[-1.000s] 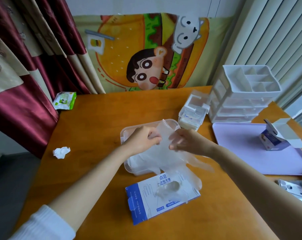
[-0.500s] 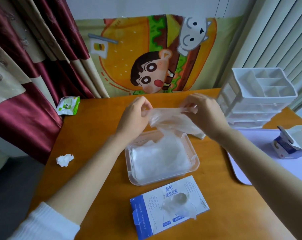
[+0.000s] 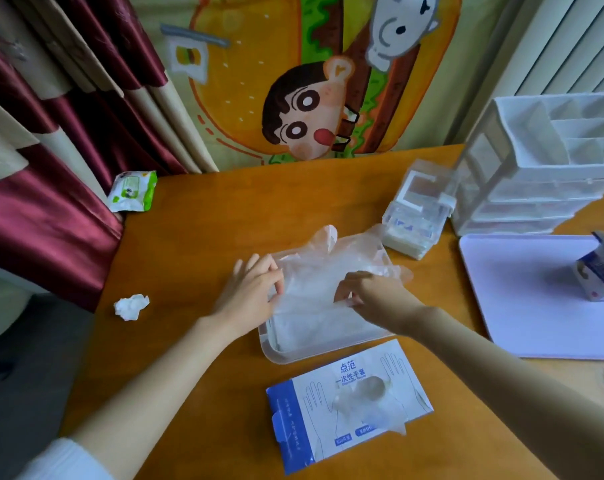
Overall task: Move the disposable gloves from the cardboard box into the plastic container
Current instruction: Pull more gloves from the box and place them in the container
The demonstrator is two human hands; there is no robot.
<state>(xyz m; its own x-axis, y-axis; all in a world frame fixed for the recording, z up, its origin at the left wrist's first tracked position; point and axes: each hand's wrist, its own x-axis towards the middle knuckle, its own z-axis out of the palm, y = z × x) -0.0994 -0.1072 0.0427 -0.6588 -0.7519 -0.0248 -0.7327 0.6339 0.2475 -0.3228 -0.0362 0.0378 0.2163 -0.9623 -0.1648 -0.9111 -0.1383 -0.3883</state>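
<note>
The orange-brown wooden desk [image 3: 196, 258] fills the lower frame. A flat lilac rectangular board [image 3: 522, 299] lies at the right edge. A white plastic drawer organiser [image 3: 543, 174] stands at the upper right.

At the centre of the frame sits the clear rectangular plastic container [image 3: 276, 355]. Just below it lies the white-and-blue flat cardboard box [image 3: 349, 403], with one crumpled glove [image 3: 373, 400] protruding from its top opening.

The thin transparent disposable gloves [image 3: 314, 282] lie in and over the plastic container, and glove tips overhang its upper rim.

The left hand [image 3: 248, 289] is at the container's left side, its fingers curled and pinching the film's left edge. The right hand [image 3: 373, 296] is at the right side, its fingers narrow and pinching the film's right part.

A green-and-white wipes pack [image 3: 132, 190] lies at the desk's upper left. A crumpled white tissue [image 3: 131, 306] lies at the left edge.
</note>
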